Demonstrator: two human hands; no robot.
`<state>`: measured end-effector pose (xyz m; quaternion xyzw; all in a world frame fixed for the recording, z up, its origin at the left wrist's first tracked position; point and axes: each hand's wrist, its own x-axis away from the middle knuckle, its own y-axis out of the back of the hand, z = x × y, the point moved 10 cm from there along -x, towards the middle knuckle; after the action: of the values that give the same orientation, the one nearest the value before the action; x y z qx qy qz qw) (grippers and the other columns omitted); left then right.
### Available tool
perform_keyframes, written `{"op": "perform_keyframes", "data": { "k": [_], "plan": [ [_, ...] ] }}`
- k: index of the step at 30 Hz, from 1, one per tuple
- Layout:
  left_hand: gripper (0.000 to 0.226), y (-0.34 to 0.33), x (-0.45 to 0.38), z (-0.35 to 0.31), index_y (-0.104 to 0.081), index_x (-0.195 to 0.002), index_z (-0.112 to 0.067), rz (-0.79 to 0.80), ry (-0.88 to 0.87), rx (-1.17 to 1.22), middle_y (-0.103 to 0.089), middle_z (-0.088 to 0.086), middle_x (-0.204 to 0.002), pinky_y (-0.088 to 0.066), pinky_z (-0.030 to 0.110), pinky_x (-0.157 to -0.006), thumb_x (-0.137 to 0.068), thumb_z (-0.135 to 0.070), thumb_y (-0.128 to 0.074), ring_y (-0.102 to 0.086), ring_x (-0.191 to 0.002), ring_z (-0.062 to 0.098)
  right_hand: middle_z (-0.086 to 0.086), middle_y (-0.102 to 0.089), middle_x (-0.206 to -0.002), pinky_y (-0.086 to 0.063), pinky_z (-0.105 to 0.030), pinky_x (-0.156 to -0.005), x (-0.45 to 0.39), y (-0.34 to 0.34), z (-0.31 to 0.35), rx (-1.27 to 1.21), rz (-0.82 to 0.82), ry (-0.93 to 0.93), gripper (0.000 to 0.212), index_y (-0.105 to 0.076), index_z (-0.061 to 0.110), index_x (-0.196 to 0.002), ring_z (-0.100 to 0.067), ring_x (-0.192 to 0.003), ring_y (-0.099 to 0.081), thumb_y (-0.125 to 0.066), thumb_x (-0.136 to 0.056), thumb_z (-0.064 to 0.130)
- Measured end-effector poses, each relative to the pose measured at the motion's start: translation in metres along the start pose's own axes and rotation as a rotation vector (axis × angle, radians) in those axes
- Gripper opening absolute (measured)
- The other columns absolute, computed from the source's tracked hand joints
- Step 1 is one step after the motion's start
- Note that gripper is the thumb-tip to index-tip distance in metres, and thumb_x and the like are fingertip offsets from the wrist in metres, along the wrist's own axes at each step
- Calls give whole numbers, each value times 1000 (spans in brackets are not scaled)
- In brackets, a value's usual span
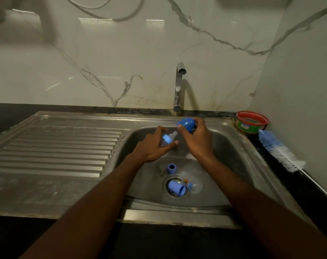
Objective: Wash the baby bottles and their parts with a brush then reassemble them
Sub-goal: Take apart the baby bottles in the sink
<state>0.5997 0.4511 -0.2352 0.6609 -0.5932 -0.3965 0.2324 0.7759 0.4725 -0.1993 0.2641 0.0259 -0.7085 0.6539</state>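
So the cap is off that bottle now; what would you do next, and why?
Probably set the blue cap from the right hand down in the sink, then unscrew the collar. The left hand holds the bottle with its teat on, and the brush lies untouched on the counter.

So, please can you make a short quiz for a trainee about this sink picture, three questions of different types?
1. True or false: the left hand holds a baby bottle whose teat is still mounted.
2. Multiple choice: where does the bottle brush lie? A) in the sink basin B) on the counter to the right of the sink C) on the draining board
3. Fill in: the right hand grips a blue ____.

Key: 1 true; 2 B; 3 cap.
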Motion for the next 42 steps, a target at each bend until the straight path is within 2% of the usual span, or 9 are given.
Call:
{"op": "perform_keyframes", "data": {
  "k": [6,12,16,19,22,29,34,40,42],
  "plan": [
    [27,-15,-6,20,-51,-103,-25,104,48,-97,-64,4,-96,-42,25,-72,-101,-52,-51,-53,-75,6,-5,-61,-120,-49,-33,-85,13,-20,-67,829,588,-104,53,-57,16,-124,-18,-102,-57,-83,-80,32],
    [36,-7,-8,12,-58,-109,-22,38,11,-49,-57,-8,-95,-34,11,-65,-89,-49,-71,-52,-75,-1,-9,-56,-136,-43,-29,-87,7,-28,-71,760,584,-112,70,-51,14,-138,-21,-115,-56,-83,-80,39],
    [44,3,-7,6,-66,-115,-19,-6,5,232,-70,-8,-107,-53,20,-84,-82,-44,-81,-66,-96,7,-3,-44,-153,-41,-35,-108,14,-42,-64,551,754,-63,109,-35,21,-153,-22,-136,-47,-90,-63,51],
    [41,2,-3,-12,-64,-124,-20,56,-42,582,-72,-4,-115,-57,29,-94,-89,-35,-77,-69,-107,9,9,-59,-132,-48,-22,-93,21,-48,-56,308,805,-70,81,-50,30,-131,-7,-118,-58,-89,-64,53],
    [47,-4,-1,-24,-59,-132,-20,115,-81,683,-71,-4,-121,-57,26,-93,-88,-27,-77,-68,-111,9,14,-67,-115,-54,-26,-93,15,-41,-54,90,655,-97,57,-57,33,-121,-5,-109,-65,-87,-73,43],
    [39,5,11,-37,-62,-130,-19,106,-327,167,-68,-6,-115,-57,21,-85,-95,-35,-69,-66,-101,3,11,-64,-109,-57,-33,-85,14,-28,-57,246,700,-23,50,-60,40,-110,-8,-99,-64,-78,-64,48],
    [25,6,15,-52,-63,-109,-11,20,-417,19,-64,1,-94,-51,26,-71,-108,-27,-45,-60,-80,9,-5,-67,-110,-63,-34,-67,20,-31,-54,59,748,-142,31,-59,28,-112,-20,-89,-75,-76,-87,31],
    [31,25,10,-37,-62,-87,-12,-268,-229,-85,-64,7,-76,-53,48,-70,-106,-24,-41,-61,-67,21,-1,-70,-104,-63,-34,-68,38,-34,-8,124,711,119,45,-58,14,-120,-14,-87,-74,-81,-85,32],
    [31,17,3,-23,-64,-94,-9,-193,-79,-205,-67,10,-85,-54,45,-72,-105,-29,-44,-65,-76,24,0,-66,-113,-59,-32,-78,39,-31,12,292,658,332,52,-57,15,-121,-11,-94,-67,-85,-80,33]
  ]
}}
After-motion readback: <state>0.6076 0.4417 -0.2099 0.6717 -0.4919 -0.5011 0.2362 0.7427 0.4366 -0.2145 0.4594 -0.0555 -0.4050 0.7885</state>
